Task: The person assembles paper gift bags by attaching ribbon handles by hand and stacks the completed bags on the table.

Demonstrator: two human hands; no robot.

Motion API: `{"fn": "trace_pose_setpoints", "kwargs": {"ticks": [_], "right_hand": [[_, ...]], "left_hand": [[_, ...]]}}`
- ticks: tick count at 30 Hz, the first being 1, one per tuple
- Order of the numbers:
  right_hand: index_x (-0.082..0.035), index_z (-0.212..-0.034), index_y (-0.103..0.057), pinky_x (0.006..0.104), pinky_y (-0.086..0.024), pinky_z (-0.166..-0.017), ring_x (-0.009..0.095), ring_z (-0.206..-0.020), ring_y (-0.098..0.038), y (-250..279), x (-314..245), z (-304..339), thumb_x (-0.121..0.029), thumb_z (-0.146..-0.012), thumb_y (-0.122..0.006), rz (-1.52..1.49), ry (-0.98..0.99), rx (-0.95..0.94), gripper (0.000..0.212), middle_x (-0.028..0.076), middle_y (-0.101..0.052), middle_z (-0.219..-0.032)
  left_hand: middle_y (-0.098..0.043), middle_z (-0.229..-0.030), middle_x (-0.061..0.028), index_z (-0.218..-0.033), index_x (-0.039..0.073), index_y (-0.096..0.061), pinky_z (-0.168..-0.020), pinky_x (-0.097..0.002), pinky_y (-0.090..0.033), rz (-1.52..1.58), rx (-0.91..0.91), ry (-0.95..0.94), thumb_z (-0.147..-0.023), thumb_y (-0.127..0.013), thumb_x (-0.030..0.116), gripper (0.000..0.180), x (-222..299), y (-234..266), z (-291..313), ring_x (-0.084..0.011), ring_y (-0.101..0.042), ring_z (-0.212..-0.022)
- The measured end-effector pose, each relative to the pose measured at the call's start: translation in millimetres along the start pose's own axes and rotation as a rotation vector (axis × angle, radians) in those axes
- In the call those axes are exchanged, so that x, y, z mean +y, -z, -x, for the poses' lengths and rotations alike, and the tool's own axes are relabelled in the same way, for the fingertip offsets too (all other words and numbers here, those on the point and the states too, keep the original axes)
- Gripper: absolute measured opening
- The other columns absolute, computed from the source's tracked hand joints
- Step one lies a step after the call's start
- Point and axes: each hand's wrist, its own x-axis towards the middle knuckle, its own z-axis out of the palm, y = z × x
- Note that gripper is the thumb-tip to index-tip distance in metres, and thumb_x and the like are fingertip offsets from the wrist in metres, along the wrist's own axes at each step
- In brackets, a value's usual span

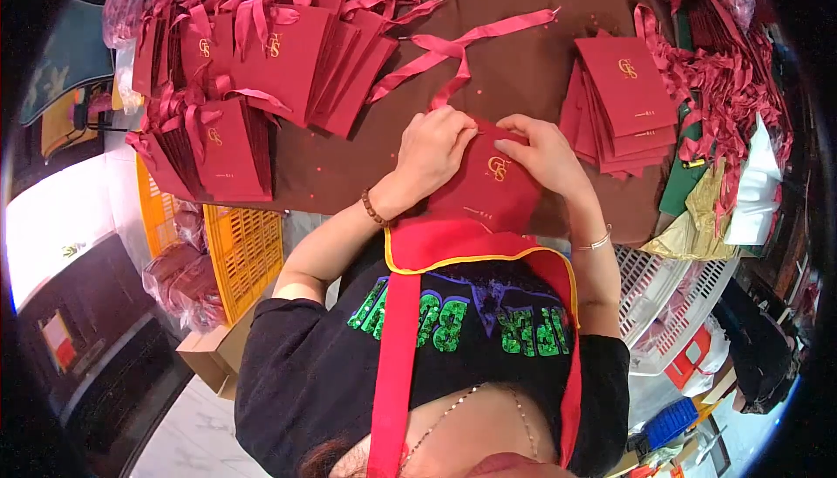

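A dark red paper gift bag (495,192) with a gold emblem lies flat in front of my body, its lower part meeting the red apron (471,247). At its upper left edge, my left hand (433,151) is closed in a pinch where a red ribbon (455,58) runs in; the fingertips partly hide what they grip. My right hand (542,153) is closed over the bag's upper right corner, thumb on the front face. Beyond my hands, the ribbon stretches crossed and loose over the brown tablecloth (514,68).
Ribboned red bags (283,64) stand in rows at the far left, with another group (218,160) nearer. A fanned stack of bags (629,99) lies right, beside heaped ribbons (724,85). A yellow crate (244,251) and white baskets (667,303) flank me below the table edge.
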Motion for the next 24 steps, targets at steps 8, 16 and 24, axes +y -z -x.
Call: {"fn": "trace_pose_setpoints", "kwargs": {"ticks": [8, 16, 24], "right_hand": [[0.005, -0.11, -0.058, 0.0309, -0.045, -0.084, 0.021, -0.096, -0.062, 10.9, -3.9, -2.9, -0.019, -0.079, -0.062, -0.228, -0.035, -0.205, 0.039, 0.019, -0.064, -0.103], [0.005, -0.116, -0.055, 0.0272, -0.044, -0.085, 0.014, -0.097, -0.056, 8.1, 7.2, -4.8, -0.012, -0.084, -0.058, -0.488, -0.099, -0.321, 0.036, 0.012, -0.063, -0.108], [0.006, -0.117, -0.053, 0.0273, -0.043, -0.087, 0.014, -0.099, -0.056, 6.8, 3.6, -1.2, -0.01, -0.084, -0.058, -0.438, -0.052, -0.262, 0.037, 0.013, -0.062, -0.11]], "left_hand": [[-0.06, -0.081, -0.0115, -0.084, 0.005, -0.061, -0.066, -0.0378, -0.044, 0.084, -0.027, 0.08, -0.082, -0.061, 0.014, 0.01, 3.4, 3.1, -0.1, -0.0305, -0.058, -0.076], [-0.059, -0.077, -0.0102, -0.081, 0.006, -0.06, -0.064, -0.0367, -0.043, 0.063, 0.013, 0.019, -0.081, -0.061, 0.014, 0.008, 6.4, 5.0, -0.8, -0.0289, -0.057, -0.073], [-0.05, -0.069, -0.0065, -0.075, 0.008, -0.053, -0.062, -0.036, -0.035, -0.297, 0.12, -0.286, -0.072, -0.059, 0.011, 0.007, 12.4, -0.4, -0.3, -0.0227, -0.052, -0.066]]}}
